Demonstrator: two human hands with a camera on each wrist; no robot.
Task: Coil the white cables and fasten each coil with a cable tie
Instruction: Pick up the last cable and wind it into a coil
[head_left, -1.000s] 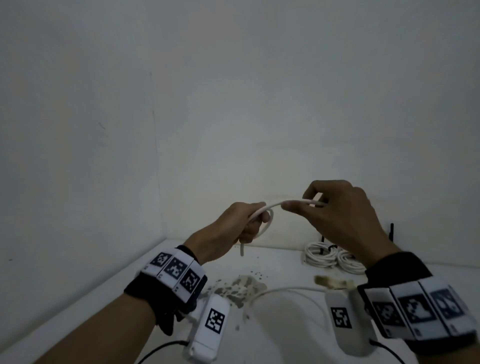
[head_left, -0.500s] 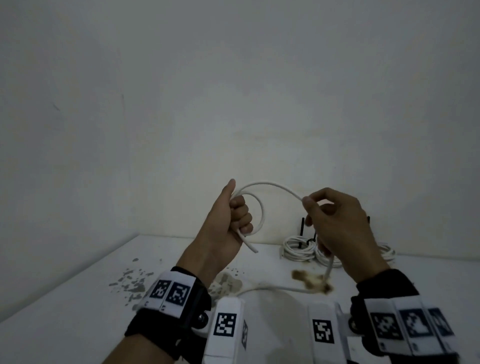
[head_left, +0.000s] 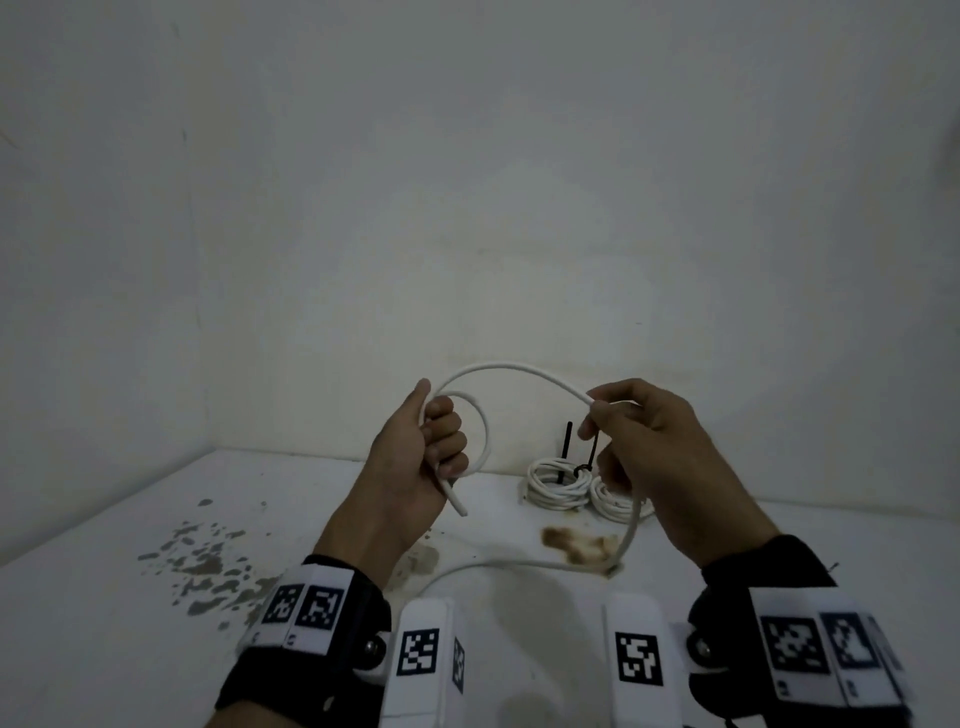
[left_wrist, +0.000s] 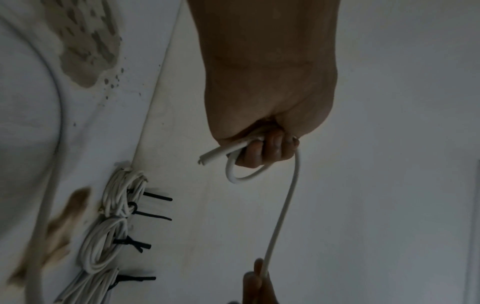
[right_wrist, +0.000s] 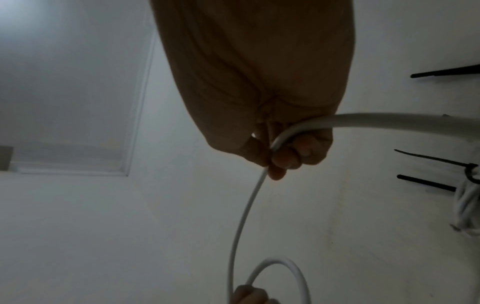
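Since a second ago the hands have drawn apart; then they met over a short straight run of cable, now a full arc spans between them. Half a second ago the same small loop sat in the left fist; the arc has since widened and the right hand has slid further along the cable.

Left hand (head_left: 415, 457): grip closed around the white cable (head_left: 511, 368), fingers curled over one small loop; cut end (head_left: 460, 510) pokes out below the fist, clear in the left wrist view (left_wrist: 207, 159).

Right hand (head_left: 654, 447): thumb and fingertips pinch the cable where the arc comes down; beyond the pinch the cable drops to the counter (head_left: 130, 639), passes the brown stain (head_left: 576, 546), and runs back toward the body.

Judgement: first turn is made and a second is being measured out; the coil is at its start, most of the length still loose on the counter; no tie is in hand yet.

Finished coils (head_left: 558, 480) lie at the back of the counter by the wall, each cinched with a black cable tie (head_left: 566, 441); the left wrist view shows several in a row (left_wrist: 122, 197); so part of the task is already done.

Grey flaked patches (head_left: 208, 561) mark the counter at left.

Next likely need: carry the right-hand pinch to the left fist to lay the second loop; risk is the stiff cable springing the first loop open if the left hold slackens.
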